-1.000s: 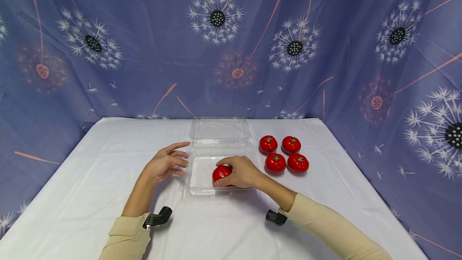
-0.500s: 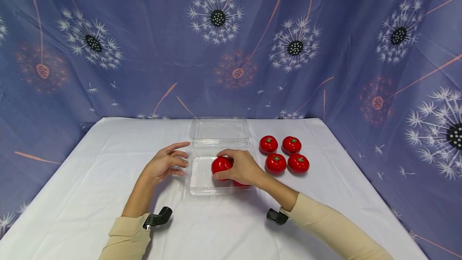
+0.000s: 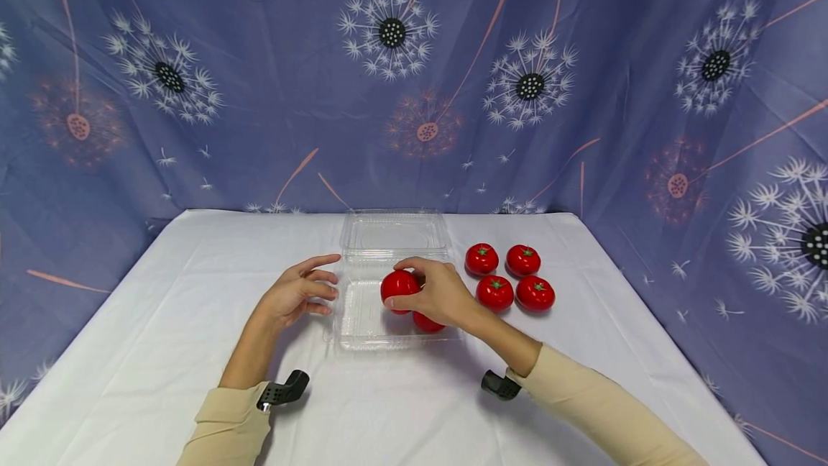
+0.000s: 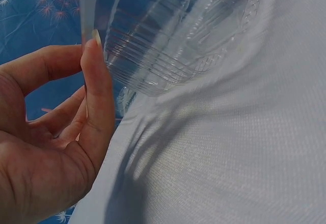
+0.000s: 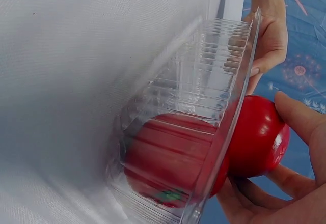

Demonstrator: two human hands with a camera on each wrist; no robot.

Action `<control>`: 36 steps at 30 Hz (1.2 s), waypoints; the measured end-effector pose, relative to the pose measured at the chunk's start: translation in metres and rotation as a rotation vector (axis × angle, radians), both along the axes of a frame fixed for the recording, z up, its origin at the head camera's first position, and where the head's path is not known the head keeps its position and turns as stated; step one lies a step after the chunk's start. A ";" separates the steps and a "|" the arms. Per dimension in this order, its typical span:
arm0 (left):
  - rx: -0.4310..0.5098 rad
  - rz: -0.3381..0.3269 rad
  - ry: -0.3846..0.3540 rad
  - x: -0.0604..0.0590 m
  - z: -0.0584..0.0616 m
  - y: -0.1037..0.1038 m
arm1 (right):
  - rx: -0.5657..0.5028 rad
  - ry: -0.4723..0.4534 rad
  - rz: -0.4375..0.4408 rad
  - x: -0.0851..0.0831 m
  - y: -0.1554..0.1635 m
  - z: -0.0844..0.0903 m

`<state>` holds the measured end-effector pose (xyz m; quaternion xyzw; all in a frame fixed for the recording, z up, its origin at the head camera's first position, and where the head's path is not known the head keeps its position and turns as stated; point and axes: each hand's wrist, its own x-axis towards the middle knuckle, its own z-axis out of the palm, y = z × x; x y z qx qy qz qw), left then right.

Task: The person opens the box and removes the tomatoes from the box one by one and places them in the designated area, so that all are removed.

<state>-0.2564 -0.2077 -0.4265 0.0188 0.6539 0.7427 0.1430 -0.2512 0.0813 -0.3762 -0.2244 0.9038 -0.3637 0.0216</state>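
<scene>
My right hand (image 3: 443, 293) holds a glossy red tomato (image 3: 399, 290) between thumb and fingers, over a clear plastic clamshell container (image 3: 362, 318) that stands with its lid folded back. A second tomato (image 5: 168, 158), its green calyx facing down in the right wrist view, sits inside the container, partly covered by the right hand in the head view. On the container's left side, my left hand (image 3: 300, 292) has its thumb and fingers at the rim, one on each side of it. In the left wrist view a fingertip (image 4: 96, 48) lies against that rim (image 4: 89, 10).
Several more red tomatoes (image 3: 508, 277) with green tops are grouped on the white cloth to the container's right. The open lid (image 3: 396, 234) lies toward the back. A blue dandelion-print curtain (image 3: 272, 78) closes off the table's back and sides.
My right hand has risen and shifted slightly toward the back with its tomato. The other tomato in the container, hidden at first, now shows beneath it. My left hand stays put.
</scene>
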 end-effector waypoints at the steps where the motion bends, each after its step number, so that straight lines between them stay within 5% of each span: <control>1: 0.001 -0.002 0.002 0.000 0.000 0.000 | -0.007 -0.003 -0.001 0.000 0.000 0.001; 20: -0.005 -0.001 0.002 0.001 0.001 0.000 | -0.056 0.007 -0.011 -0.002 0.002 0.005; 36: 0.007 -0.004 -0.005 0.001 0.000 -0.001 | -0.083 -0.094 -0.066 -0.002 0.004 0.018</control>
